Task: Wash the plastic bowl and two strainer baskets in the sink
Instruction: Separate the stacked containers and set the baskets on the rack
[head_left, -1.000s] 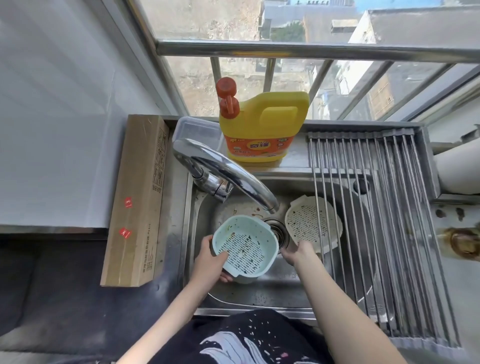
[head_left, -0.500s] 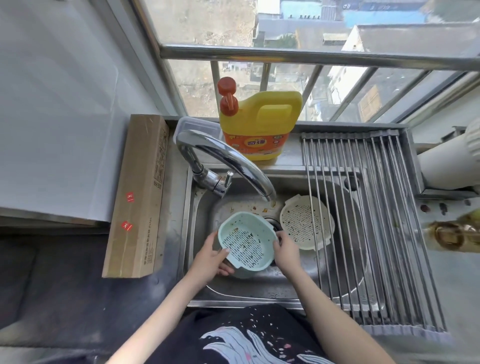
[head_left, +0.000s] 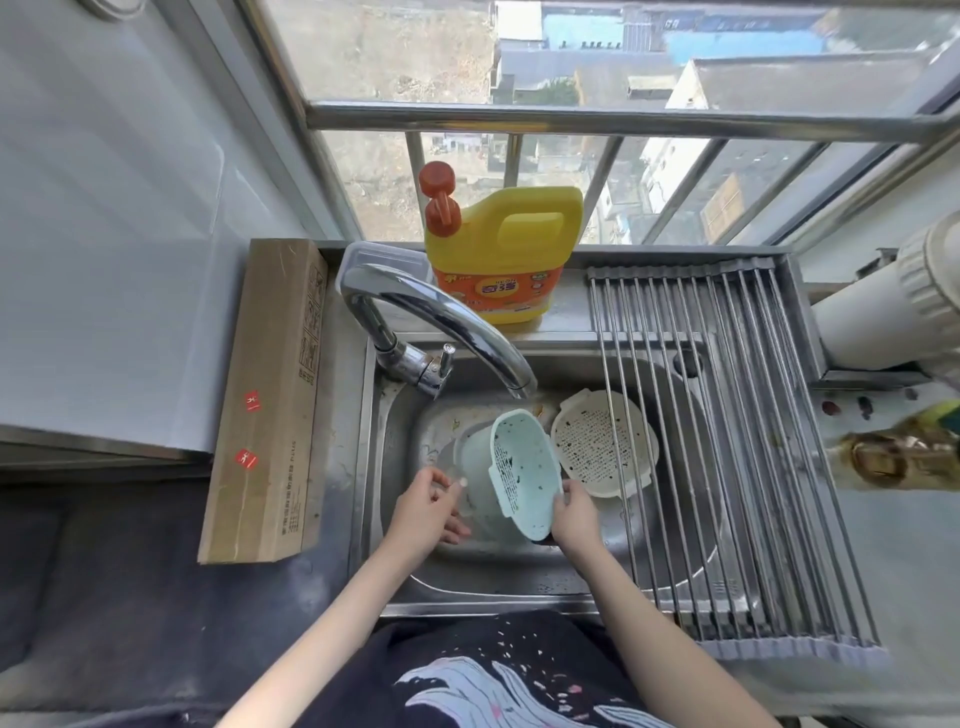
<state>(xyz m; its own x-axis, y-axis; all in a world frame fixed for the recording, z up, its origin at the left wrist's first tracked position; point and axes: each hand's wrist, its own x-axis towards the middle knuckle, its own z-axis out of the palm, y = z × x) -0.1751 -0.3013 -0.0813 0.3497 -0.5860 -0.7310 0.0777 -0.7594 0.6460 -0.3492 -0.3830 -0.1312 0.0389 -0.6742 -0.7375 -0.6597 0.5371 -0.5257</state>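
Mint strainer basket (head_left: 522, 470) tilted on edge in sink (head_left: 519, 577) under faucet (head_left: 441, 327), right hand (head_left: 574, 517) gripping its near rim, left hand (head_left: 428, 512) loose, fingers touching clear plastic bowl (head_left: 467, 467), cream strainer basket (head_left: 602, 441) just right, beside drying rack (head_left: 727, 441).

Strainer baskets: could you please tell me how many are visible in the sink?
2: the light blue strainer basket, tilted, held by the right hand; the white strainer basket lying right of it. None seems hidden.
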